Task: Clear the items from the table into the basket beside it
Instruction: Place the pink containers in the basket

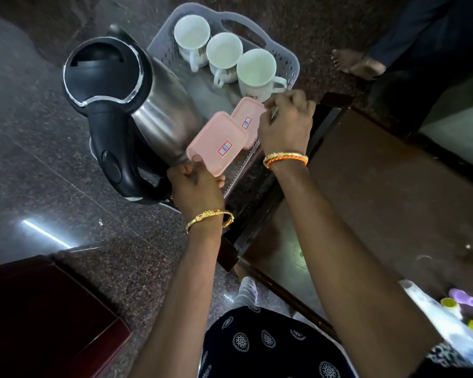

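A grey perforated basket (292,67) stands on the floor left of the dark table (393,186). Inside it are three white mugs (224,54) in a row and a steel kettle (137,105) with a black lid and handle. My left hand (195,188) grips the near corner of a pink lidded box (216,144) with a red-framed label, held over the basket beside the kettle. My right hand (286,124) holds a second pink box (247,115) just behind the first, near the closest mug.
A person's bare foot (357,64) and dark trouser leg stand beyond the table's far corner. Small plastic items, purple (463,296) and yellow (449,302), lie at the table's near right edge. A dark red cabinet (38,317) sits at the lower left.
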`<state>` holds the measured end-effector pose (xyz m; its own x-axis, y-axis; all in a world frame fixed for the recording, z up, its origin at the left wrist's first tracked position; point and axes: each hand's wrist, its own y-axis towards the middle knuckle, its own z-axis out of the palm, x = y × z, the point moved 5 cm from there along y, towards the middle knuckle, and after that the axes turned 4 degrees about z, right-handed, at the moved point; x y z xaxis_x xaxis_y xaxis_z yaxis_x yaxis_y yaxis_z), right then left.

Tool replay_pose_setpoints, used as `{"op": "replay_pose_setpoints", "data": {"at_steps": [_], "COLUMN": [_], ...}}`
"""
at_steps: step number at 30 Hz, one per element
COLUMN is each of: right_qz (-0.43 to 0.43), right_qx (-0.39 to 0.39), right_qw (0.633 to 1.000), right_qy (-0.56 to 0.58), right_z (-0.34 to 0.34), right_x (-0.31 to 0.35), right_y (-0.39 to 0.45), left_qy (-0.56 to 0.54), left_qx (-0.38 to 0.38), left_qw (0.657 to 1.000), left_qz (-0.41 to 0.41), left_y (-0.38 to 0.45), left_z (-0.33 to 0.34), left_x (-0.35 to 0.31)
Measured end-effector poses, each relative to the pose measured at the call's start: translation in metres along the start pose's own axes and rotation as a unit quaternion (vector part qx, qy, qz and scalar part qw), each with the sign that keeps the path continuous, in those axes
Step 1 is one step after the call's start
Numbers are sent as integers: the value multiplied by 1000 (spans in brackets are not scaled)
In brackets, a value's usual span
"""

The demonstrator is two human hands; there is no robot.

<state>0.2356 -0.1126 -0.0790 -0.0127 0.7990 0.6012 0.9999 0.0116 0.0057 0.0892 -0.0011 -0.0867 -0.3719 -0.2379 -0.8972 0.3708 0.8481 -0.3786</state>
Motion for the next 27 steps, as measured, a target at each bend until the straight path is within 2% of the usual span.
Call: {"op": "replay_pose_setpoints", "data": {"at_steps": [3, 6, 10, 13, 16, 19, 22, 24, 26, 27], "right_qz": [12, 78, 158, 198, 224, 242, 265, 279, 284, 288], "right_qx": [-31, -83, -98, -89, -69, -59, -72, -82, -90, -98], "right_qw": [999, 985, 962, 953, 949, 944, 933, 924, 918, 914], "right_qy": [40, 129, 202, 210, 211, 214, 233, 249, 260, 269], "right_z": [-5, -16, -28, -33, -32, -29, -28, -29, -33, -36], "right_x": [-3, -18, -47, -63, -77, -88, -100, -110, -120, -127], "right_y": [-12, -25, -40, -45, -47, -50, -57, -63, -69, -73], "left_qy": [-31, -55, -101, -53, 52, 100, 90, 120, 184, 190], "left_qx": [18, 36, 43, 59, 66, 65, 32, 7, -31, -20], "left_qw": [999, 991, 984, 987, 991, 991, 995, 985, 936, 908], "left_qz": [-38, -116, -138, -140, -101, -61, 7, 123, 297, 374], "left_y": [-1, 8, 17, 24, 28, 27, 13, -10, -43, -62], "left_z": [14, 39, 65, 71, 70, 69, 68, 68, 68, 72], "left_x": [-3, 3, 5, 3, -3, -7, -12, -19, -27, -25]}}
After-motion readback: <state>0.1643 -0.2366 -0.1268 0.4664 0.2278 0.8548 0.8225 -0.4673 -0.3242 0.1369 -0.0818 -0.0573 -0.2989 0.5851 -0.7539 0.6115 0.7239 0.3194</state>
